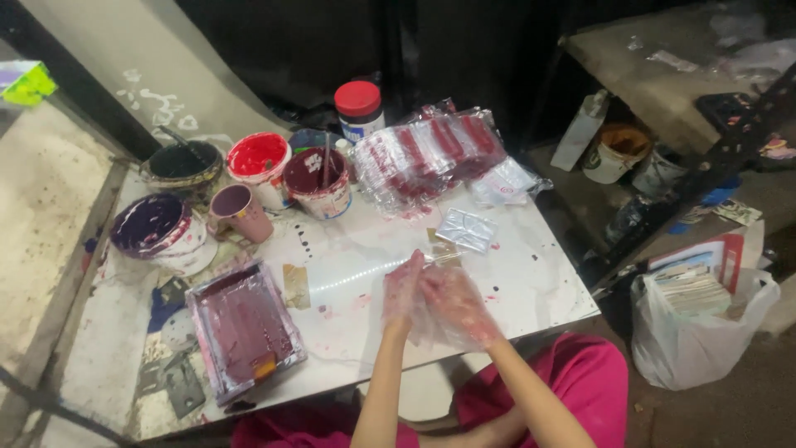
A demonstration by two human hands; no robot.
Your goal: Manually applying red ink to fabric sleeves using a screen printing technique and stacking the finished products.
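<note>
At the near edge of the white surface (531, 274), left hand (404, 292) and right hand (454, 300) grip a clear plastic pouch (431, 319) between closed fingers; better to hold it flat, away from the paint tray (245, 328).

tray (243, 328) left of hands (431, 297), paint tubs (259, 166) behind, packets (431, 153) right of tubs

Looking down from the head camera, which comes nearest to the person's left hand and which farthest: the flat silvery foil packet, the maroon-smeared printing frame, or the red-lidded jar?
From the left hand:
1. Flat silvery foil packet, just beyond the hands, slightly right.
2. Maroon-smeared rectangular printing frame, off to the left at the table's near edge.
3. Red-lidded white jar, farthest, at the table's back.
</note>
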